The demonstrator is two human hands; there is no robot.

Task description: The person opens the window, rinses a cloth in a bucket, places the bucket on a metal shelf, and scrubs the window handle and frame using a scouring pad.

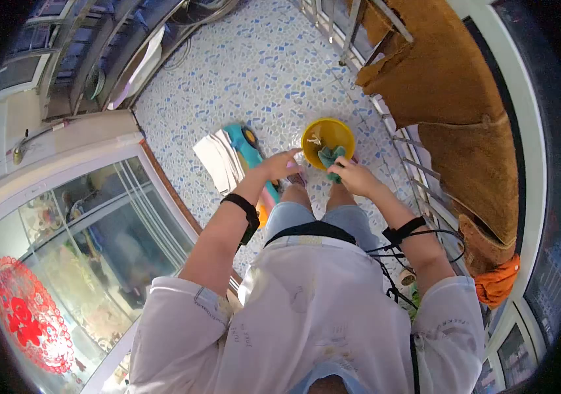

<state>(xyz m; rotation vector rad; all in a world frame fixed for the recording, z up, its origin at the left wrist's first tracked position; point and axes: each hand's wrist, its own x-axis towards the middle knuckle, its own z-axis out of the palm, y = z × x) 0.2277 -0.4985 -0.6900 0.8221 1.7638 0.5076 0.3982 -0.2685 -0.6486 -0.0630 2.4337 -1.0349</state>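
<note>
A green cloth point(331, 155) is in my right hand point(352, 177), whose fingers are closed on it. Part of the cloth hangs down over the near rim of a yellow basin point(352, 134), which stands on the floor in front of my feet. Something small and pale lies inside the basin. My left hand point(280, 165) is to the left of the basin with its fingers stretched out and apart, holding nothing. Beside it on the floor is a teal, pink and orange object point(246, 152) with dark round parts, partly covered by a folded white cloth point(218, 161).
Speckled blue-and-white tiles point(247, 72) cover the floor. Brown fabric point(467, 157) hangs along metal rails on the right, with an orange cloth point(498, 281) below. Metal shelving point(70, 52) stands at upper left, above a glazed window point(116, 223). Black cables point(392, 282) hang near my right arm.
</note>
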